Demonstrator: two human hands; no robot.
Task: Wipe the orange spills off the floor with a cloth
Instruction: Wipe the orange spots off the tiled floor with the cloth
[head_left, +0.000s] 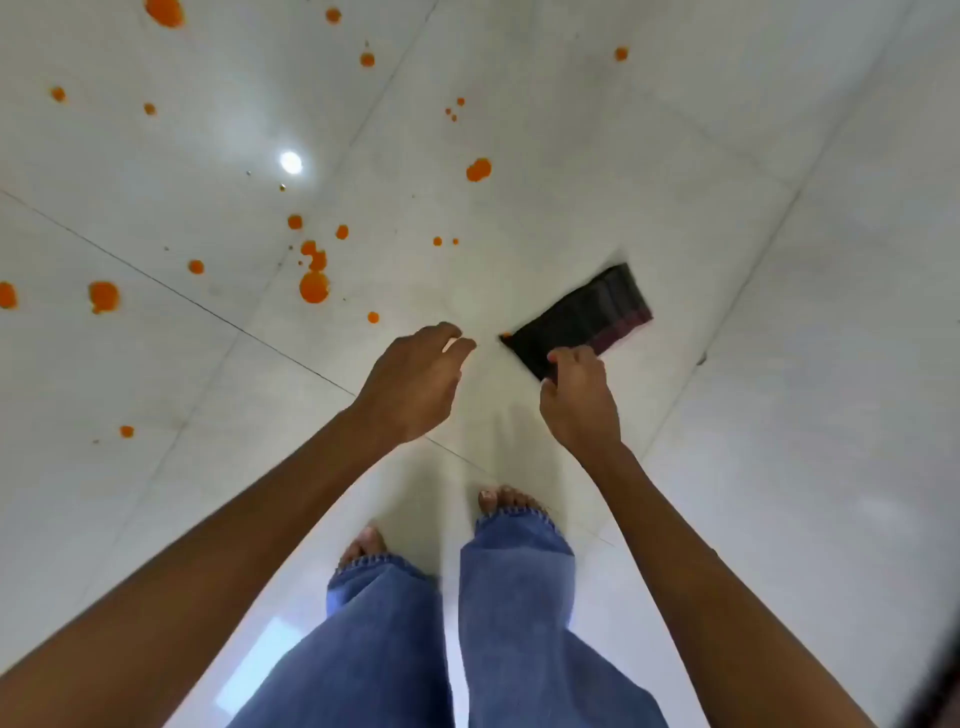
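Orange spills (314, 287) dot the pale tiled floor (779, 130) from nine o'clock round to twelve in the head view, none of them yet wiped by the look of it. A dark folded cloth (582, 317) shows at about two o'clock from the frame's centre, well apart from the main scatter. The right hand (579, 400) pinches the cloth's near corner between closed fingers; whether the cloth lies flat on the tile or hangs just above it cannot be told. The left hand (413, 384) hovers beside it, fingers loosely parted and holding nothing. Bare feet (506, 501) in blue jeans stand at six o'clock, clear of the drops.

The risk from here looks twofold: a pinch on one corner may let the cloth unfold or slip as it is carried across, and a bare-footed step toward ten o'clock could land in wet drops on glossy tile, tracking the stain or causing a slip.
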